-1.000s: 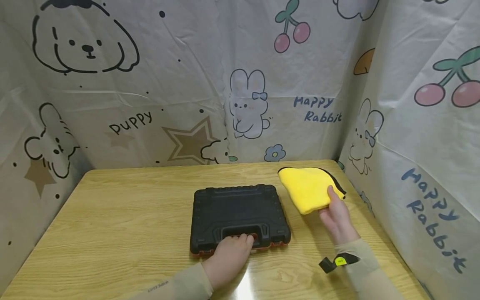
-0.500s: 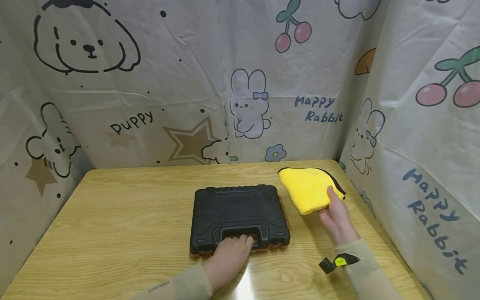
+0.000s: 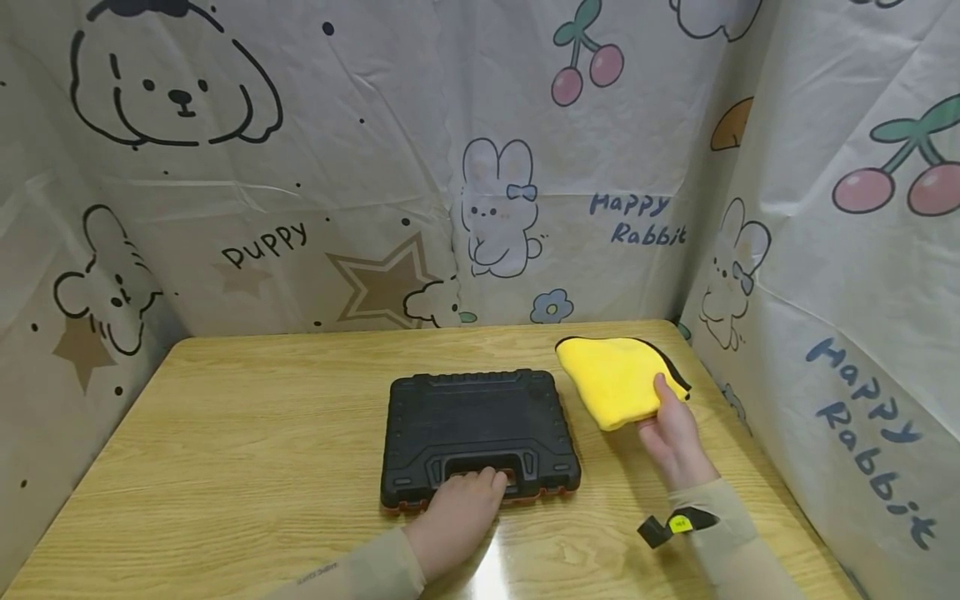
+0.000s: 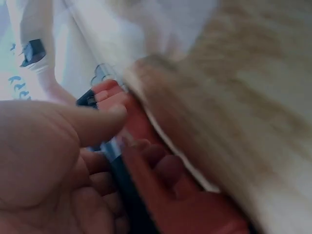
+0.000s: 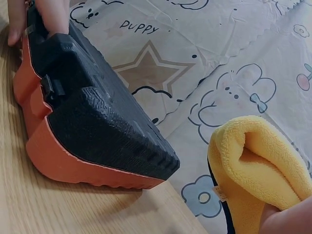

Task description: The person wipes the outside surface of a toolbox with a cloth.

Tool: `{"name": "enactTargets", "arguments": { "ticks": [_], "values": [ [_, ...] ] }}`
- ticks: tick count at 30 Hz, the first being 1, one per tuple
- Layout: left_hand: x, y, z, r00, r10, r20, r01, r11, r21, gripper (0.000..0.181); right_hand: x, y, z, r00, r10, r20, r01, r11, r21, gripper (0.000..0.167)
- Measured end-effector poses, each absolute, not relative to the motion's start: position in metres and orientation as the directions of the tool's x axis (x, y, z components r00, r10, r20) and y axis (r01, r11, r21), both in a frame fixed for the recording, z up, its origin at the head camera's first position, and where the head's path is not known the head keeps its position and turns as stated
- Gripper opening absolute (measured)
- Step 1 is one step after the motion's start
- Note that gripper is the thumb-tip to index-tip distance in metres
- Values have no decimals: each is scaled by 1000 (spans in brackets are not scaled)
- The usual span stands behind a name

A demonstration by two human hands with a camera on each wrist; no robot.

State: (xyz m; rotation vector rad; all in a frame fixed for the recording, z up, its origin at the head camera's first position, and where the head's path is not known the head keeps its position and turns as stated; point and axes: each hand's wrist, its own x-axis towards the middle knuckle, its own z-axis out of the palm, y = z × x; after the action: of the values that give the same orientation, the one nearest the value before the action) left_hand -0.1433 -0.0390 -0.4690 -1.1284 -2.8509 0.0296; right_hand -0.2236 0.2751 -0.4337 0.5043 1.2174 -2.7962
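From the head: black case (image 3: 476,421) lying flat on the table (image 3: 247,433), its handle recess (image 3: 480,461) toward the wearer, with the fingers of the left hand (image 3: 453,521) hooked into it; to the right, above the table, yellow cloth (image 3: 611,379) with dark trim, pinched in the fingers of the right hand (image 3: 675,437). From the left wrist: partly blurred, thumb (image 4: 100,125) over the case's reddish part. From the right wrist: case closed, black above orange; cloth folded over, small label (image 5: 220,193) at its edge.
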Motion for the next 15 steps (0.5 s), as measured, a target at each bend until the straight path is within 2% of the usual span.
{"name": "enactTargets", "arguments": {
  "ticks": [3, 7, 12, 15],
  "values": [
    [-149, -44, -460, -745, 667, 9, 662, 737, 138, 23, -224, 275, -434, -944, 82, -319, 177, -690, -702, 36],
    [-160, -57, -440, -798, 599, 71, 581, 733, 355, 17, -224, 274, -434, -945, 81, -318, 175, -696, -697, 35],
    [-175, -85, -417, -915, 339, 218, 399, 677, 619, 27, -224, 274, -435, -949, 81, -306, 166, -694, -700, 34],
    [-185, -106, -416, -962, 162, 219, 272, 589, 761, 36, -224, 274, -434, -950, 78, -301, 167, -690, -704, 34]
  ]
}}
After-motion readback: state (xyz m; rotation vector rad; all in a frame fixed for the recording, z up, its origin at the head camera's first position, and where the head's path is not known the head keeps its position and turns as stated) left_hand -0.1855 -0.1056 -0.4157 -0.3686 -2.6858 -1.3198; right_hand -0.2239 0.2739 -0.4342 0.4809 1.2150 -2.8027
